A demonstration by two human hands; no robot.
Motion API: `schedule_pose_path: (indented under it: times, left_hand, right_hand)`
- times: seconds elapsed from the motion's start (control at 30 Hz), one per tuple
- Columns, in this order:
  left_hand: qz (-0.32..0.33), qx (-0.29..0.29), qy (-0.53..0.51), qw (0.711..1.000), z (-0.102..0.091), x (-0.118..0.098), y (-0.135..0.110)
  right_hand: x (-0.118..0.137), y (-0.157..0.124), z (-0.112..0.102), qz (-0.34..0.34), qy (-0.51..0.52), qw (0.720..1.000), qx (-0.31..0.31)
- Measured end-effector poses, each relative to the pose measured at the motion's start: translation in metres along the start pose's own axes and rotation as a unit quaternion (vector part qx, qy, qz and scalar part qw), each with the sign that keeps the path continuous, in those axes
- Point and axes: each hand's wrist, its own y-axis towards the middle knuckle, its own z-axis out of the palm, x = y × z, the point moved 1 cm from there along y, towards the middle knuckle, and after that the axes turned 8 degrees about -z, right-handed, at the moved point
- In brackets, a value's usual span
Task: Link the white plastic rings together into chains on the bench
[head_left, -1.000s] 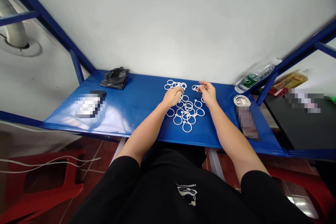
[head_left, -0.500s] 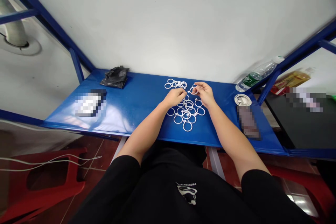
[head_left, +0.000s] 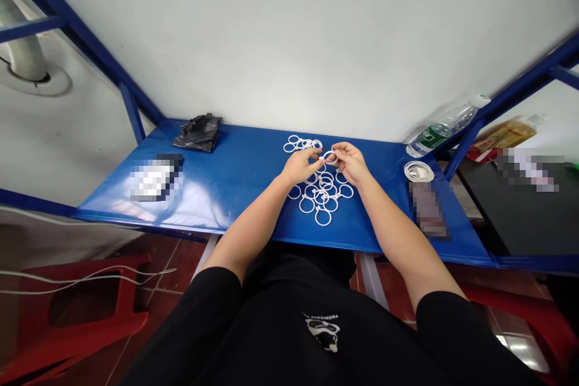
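A white curtain ring is held up between my two hands, above the blue table. My right hand pinches its right side with thumb and fingers. At the ring's left end, my left hand has its thumb and fingertips curled in on it; the exact contact there is too small to make out. Below my hands lies a loose spread of several white rings with small eyelets. Behind my left hand sits a second cluster of similar rings, partly hidden by my fingers.
The blue table meets a white wall. A crumpled black bag and a blurred-out item are at the left. At the right are a water bottle, a coiled white cable and a blurred dark object.
My hands have come together at the ring. The ring has shifted slightly left, toward my left fingertips, and my left thumb and forefinger have parted a little. The rings on the table look unchanged.
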Motion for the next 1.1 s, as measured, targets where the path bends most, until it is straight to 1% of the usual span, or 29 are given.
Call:
schedule_pose_path:
  times: [0.13,0.2,0.27,0.37,0.47,0.57,0.63,0.67,0.7,0.73,0.77,0.8,0.83,0.9,0.97,1.03,1.1]
  left_hand:
    - [-0.018,-0.049,-0.066,0.996,0.002,0.002,0.002]
    - [-0.034,-0.056,-0.123,0.99,0.003,0.003,0.004]
    - [-0.051,-0.034,-0.197,0.979,0.002,0.005,0.007]
    - [-0.063,0.01,-0.297,0.953,0.001,0.006,0.01]
    - [-0.065,0.02,-0.334,0.94,-0.001,0.005,0.012]
    - [-0.086,-0.012,-0.348,0.933,-0.003,0.002,0.012]
    - [-0.114,-0.042,-0.357,0.926,-0.004,0.0,0.012]
    - [-0.128,-0.055,-0.363,0.921,-0.005,-0.001,0.013]
    - [-0.142,-0.066,-0.368,0.916,-0.006,-0.001,0.013]
    - [-0.154,-0.075,-0.375,0.911,-0.007,-0.001,0.013]
    - [-0.163,-0.083,-0.38,0.907,-0.009,-0.002,0.013]
    - [-0.17,-0.088,-0.385,0.903,-0.01,-0.003,0.013]
    - [-0.176,-0.092,-0.389,0.9,-0.01,-0.004,0.013]
    - [-0.182,-0.09,-0.393,0.897,-0.011,-0.006,0.012]
    - [-0.184,-0.081,-0.394,0.897,-0.01,-0.008,0.012]
    - [-0.181,-0.073,-0.394,0.898,-0.01,-0.008,0.011]
    - [-0.174,-0.072,-0.397,0.898,-0.009,-0.007,0.011]
  right_hand:
    - [0.002,-0.001,0.003,0.006,0.024,1.0,0.006]
    - [0.003,-0.001,0.004,0.001,0.033,0.999,0.009]
    - [0.005,-0.001,0.005,-0.008,0.048,0.999,0.009]
    - [0.008,-0.004,0.009,-0.011,0.071,0.997,0.015]
    - [0.007,-0.006,0.013,-0.002,0.077,0.997,0.032]
    - [0.002,-0.001,0.008,-0.003,0.035,0.999,0.03]
    - [-0.004,0.005,-0.005,-0.006,-0.036,0.999,0.011]
    - [-0.006,0.008,-0.013,-0.009,-0.095,0.995,-0.004]
    - [-0.009,0.012,-0.022,-0.025,-0.173,0.984,-0.019]
    - [-0.011,0.015,-0.031,-0.048,-0.259,0.964,-0.028]
    - [-0.013,0.019,-0.039,-0.071,-0.337,0.938,-0.024]
    - [-0.015,0.021,-0.047,-0.089,-0.397,0.913,-0.022]
    - [-0.017,0.024,-0.053,-0.095,-0.438,0.894,-0.019]
    - [-0.02,0.027,-0.061,-0.092,-0.491,0.866,-0.015]
    - [-0.023,0.028,-0.064,-0.066,-0.531,0.845,-0.011]
    - [-0.026,0.028,-0.063,-0.031,-0.564,0.825,0.006]
    - [-0.028,0.025,-0.058,0.0,-0.582,0.813,0.03]
